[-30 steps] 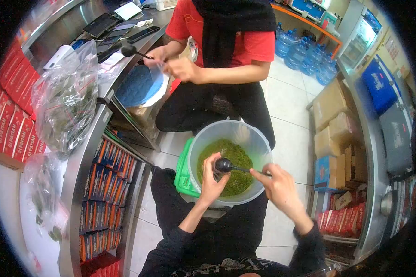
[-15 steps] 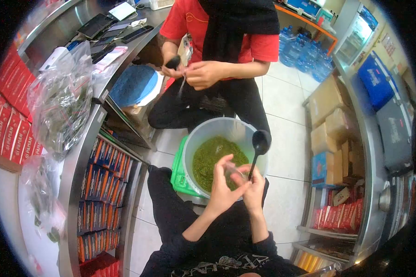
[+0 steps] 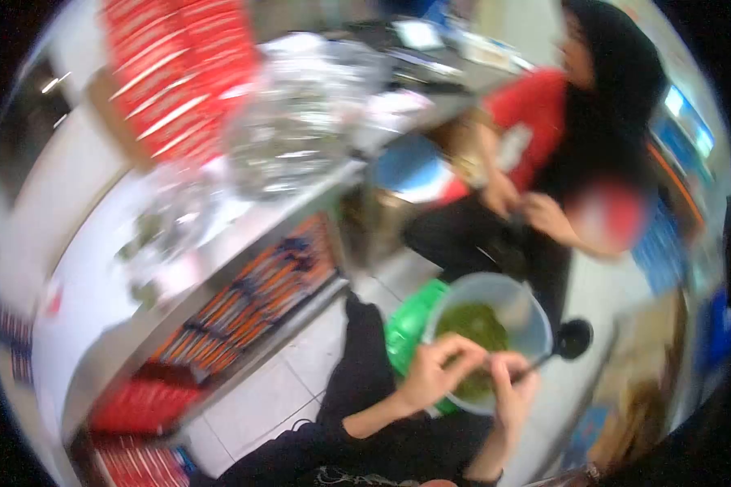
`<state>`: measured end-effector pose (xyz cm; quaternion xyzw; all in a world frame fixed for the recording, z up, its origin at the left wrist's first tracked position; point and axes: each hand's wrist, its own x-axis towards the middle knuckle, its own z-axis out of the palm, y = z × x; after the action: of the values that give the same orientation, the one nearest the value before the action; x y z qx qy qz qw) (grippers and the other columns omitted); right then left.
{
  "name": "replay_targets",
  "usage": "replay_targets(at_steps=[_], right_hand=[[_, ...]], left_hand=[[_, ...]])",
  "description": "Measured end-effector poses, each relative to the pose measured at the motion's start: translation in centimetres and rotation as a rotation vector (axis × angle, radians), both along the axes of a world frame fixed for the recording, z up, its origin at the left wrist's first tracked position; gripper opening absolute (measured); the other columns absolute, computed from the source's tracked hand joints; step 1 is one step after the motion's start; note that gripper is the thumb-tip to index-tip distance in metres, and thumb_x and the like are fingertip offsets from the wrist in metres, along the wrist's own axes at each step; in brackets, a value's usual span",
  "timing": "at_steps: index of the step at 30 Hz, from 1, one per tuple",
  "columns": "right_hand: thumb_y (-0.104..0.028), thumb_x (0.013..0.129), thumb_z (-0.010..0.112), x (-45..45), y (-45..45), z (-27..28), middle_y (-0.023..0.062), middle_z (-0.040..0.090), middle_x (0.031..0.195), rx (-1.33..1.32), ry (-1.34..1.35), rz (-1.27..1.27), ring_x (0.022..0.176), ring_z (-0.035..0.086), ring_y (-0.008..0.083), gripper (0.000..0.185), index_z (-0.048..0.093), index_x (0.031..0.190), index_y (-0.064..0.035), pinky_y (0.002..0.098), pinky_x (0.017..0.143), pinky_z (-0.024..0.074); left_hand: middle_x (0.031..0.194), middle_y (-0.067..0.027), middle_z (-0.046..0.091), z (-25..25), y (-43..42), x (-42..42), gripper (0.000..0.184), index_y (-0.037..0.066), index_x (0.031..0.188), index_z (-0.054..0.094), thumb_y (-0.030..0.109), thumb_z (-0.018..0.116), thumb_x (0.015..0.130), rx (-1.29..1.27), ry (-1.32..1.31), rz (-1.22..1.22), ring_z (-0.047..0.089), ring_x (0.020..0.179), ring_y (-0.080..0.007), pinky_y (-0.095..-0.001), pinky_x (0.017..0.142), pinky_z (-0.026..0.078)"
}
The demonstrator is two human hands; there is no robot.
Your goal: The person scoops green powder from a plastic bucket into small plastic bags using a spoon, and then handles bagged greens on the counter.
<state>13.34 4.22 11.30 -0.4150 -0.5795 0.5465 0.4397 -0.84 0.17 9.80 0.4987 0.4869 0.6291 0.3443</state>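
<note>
A whitish see-through bucket (image 3: 536, 312) of green, chopped-looking stuff (image 3: 467, 321) stands in front of me. Above its near side, my left hand (image 3: 440, 372) has thumb and fingers pinched together, the fingertips meeting those of the other hand. Whatever lies between them is too blurred to name. My right hand (image 3: 512, 394) grips the handle of a black spoon (image 3: 575, 339), whose round bowl sticks out past the bucket's right rim. Across from me, a person in a red shirt (image 3: 536, 105) has both hands (image 3: 536, 213) together around something dark and blurred.
Left of me runs a counter (image 3: 300, 191) with a clear plastic bag (image 3: 300, 122) and stacked red boxes (image 3: 179, 73). Rows of dark-and-orange packets (image 3: 252, 296) fill the shelf below. A green container (image 3: 414, 325) touches the bucket; cardboard boxes (image 3: 638, 365) stand at right.
My view has swung left, so the bucket and both people's hands appear further right. My hands have come together at the fingertips, and the spoon has tipped from upright towards the right.
</note>
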Motion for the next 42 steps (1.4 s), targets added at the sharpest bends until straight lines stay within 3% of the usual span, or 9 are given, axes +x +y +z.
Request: replay_targets(at_steps=[5,9,10,12,19,23,26,33,42], right_hand=[[-0.014,0.078,0.068,-5.6,-0.9,0.3,0.0033,0.058,0.069,0.018,-0.191,0.258,0.06,0.048,0.0083,0.018,0.061,0.078,0.0024,0.0208,0.054,0.0379],[-0.019,0.086,0.058,-15.5,-2.2,3.0,0.0018,0.057,0.061,0.056,-0.397,0.796,0.051,0.048,0.0066,0.022,0.064,0.086,0.0019,0.0207,0.049,0.037],[-0.016,0.085,0.058,-18.2,-2.4,2.8,0.0025,0.057,0.058,0.208,-0.349,0.933,0.05,0.05,0.007,0.019,0.063,0.085,0.0018,0.022,0.047,0.0386],[-0.014,0.086,0.055,-24.2,-3.4,3.4,0.0037,0.057,0.057,0.409,-0.232,1.112,0.05,0.051,0.0071,0.017,0.062,0.086,0.0017,0.0232,0.046,0.0392],[-0.017,0.091,0.047,-47.9,-9.7,9.5,0.0017,0.057,0.059,0.495,0.222,0.993,0.056,0.053,0.006,0.024,0.059,0.105,-0.0017,0.0212,0.049,0.0354],[-0.017,0.086,0.053,-54.4,-8.1,7.1,0.0099,0.063,0.067,0.627,0.08,0.84,0.059,0.06,0.0173,0.027,0.056,0.109,-0.0047,0.0293,0.055,0.0429],[-0.017,0.076,0.059,-54.1,-6.2,4.3,0.0191,0.062,0.083,1.019,-0.462,0.567,0.077,0.06,0.0382,0.043,0.049,0.117,-0.0094,0.0478,0.065,0.0452],[-0.023,0.076,0.06,-51.9,-5.5,3.9,0.018,0.063,0.076,0.893,-0.509,0.551,0.072,0.061,0.0375,0.052,0.039,0.122,-0.0111,0.0463,0.063,0.0455],[-0.022,0.074,0.058,-48.7,-3.0,-1.2,0.0162,0.062,0.071,0.814,-0.45,0.654,0.068,0.06,0.0368,0.055,0.037,0.124,-0.0114,0.045,0.061,0.0451]], left_hand=[[0.096,-0.0079,0.057,-0.8,-6.5,-5.5,0.017,0.002,0.1,0.057,0.008,0.057,0.084,-0.021,-0.039,0.118,0.056,0.085,-0.0128,-0.0261,0.072,0.046],[0.099,-0.0099,0.055,0.0,-14.5,-16.5,0.023,0.001,0.1,0.056,0.011,0.06,0.08,0.009,0.389,1.052,0.052,0.096,-0.021,-0.0316,0.083,0.042],[0.102,-0.0116,0.054,-2.2,-16.6,-20.8,0.023,0.001,0.1,0.055,0.012,0.06,0.08,0.067,0.157,1.191,0.05,0.1,-0.0247,-0.0338,0.087,0.039],[0.109,-0.0163,0.05,0.1,-21.8,-27.1,0.039,0.001,0.113,0.047,0.013,0.061,0.078,-0.033,0.651,1.643,0.046,0.104,-0.0305,-0.0385,0.09,0.036],[0.135,-0.0309,0.018,1.1,-26.4,-39.6,0.096,0.022,0.137,0.027,0.04,0.078,0.057,-0.517,0.712,1.476,0.026,0.123,-0.0456,-0.0477,0.1,0.027],[0.135,-0.029,0.018,-0.2,-26.6,-40.6,0.086,0.019,0.134,0.033,0.032,0.075,0.06,-0.37,0.653,1.459,0.029,0.123,-0.0447,-0.0464,0.098,0.032],[0.129,-0.0229,0.034,-0.4,-26.2,-40.4,0.069,0.015,0.128,0.044,0.023,0.068,0.064,-0.45,0.67,1.414,0.043,0.114,-0.039,-0.0398,0.091,0.04],[0.1,-0.0169,0.051,-0.2,-26.0,-40.4,0.048,0.006,0.11,0.053,0.019,0.064,0.065,-0.438,0.637,1.421,0.055,0.089,-0.0336,-0.0383,0.076,0.045],[0.105,-0.0159,0.045,-0.2,-26.8,-40.4,0.035,0.004,0.097,0.053,0.006,0.059,0.062,-0.244,0.656,1.673,0.049,0.098,-0.0341,-0.0382,0.081,0.042]])
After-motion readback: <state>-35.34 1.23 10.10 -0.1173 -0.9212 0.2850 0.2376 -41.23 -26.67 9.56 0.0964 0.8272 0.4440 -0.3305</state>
